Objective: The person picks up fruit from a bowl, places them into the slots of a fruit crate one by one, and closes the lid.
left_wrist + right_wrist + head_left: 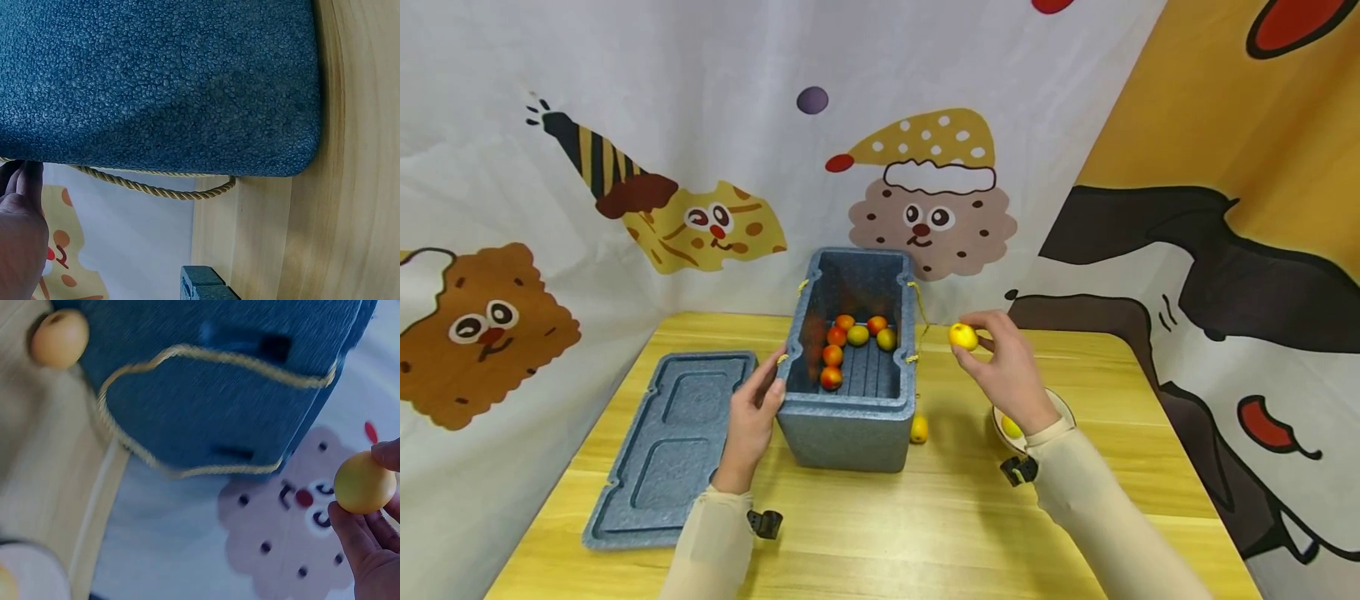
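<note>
A speckled grey-blue foam box (850, 429) with yellow rope handles stands uncovered on the table. Inside lie several red-orange and yellow-green round fruits (832, 355). My left hand (750, 425) holds the box's near left corner, thumb at the front and fingers along the left side; the left wrist view catches only part of that hand (22, 234). To the right of the box, about rim height, my right hand (1002, 367) pinches a small round yellow fruit (963, 337) between thumb and fingers. The right wrist view shows this fruit (364, 482) apart from the box.
Left of the box lies its grey lid (673, 450). Another yellow fruit (919, 429) rests against the box's right side. Under my right forearm, a pale bowl (1063, 406) holds yellow fruit (1011, 427), partly hidden. A patterned cloth (737, 100) hangs behind the table (850, 533).
</note>
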The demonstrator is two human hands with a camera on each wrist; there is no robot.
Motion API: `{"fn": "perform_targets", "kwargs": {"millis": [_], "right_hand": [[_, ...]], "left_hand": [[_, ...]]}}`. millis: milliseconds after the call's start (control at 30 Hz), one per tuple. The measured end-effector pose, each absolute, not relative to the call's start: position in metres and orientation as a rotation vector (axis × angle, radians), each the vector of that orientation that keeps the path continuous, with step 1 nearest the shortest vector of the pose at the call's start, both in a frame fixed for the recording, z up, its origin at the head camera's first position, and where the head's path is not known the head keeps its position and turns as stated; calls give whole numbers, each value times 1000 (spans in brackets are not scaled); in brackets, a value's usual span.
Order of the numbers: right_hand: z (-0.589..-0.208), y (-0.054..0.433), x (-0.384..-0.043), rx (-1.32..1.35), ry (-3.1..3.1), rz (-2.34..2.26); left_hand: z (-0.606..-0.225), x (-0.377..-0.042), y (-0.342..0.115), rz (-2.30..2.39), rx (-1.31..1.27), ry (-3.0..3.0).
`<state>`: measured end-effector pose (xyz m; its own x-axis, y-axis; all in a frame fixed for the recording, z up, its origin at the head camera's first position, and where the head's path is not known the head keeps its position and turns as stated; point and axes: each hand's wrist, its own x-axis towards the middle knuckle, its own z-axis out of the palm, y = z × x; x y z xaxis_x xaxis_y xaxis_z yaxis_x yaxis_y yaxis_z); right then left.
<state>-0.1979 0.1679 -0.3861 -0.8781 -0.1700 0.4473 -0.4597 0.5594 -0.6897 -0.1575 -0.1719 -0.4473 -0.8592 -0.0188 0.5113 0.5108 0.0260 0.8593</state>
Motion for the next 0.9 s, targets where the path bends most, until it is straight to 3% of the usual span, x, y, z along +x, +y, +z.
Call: {"fn": "perform_targets", "kwargs": {"millis": [533, 900], "right_hand": [[-374, 98, -197, 786, -2485, 1294], [-387, 77, -208, 886, -2411, 1288]], "left_hand": [[-451, -156, -177, -1859, -493, -1925], [-479, -172, -179, -1896, -547, -1850]]}}
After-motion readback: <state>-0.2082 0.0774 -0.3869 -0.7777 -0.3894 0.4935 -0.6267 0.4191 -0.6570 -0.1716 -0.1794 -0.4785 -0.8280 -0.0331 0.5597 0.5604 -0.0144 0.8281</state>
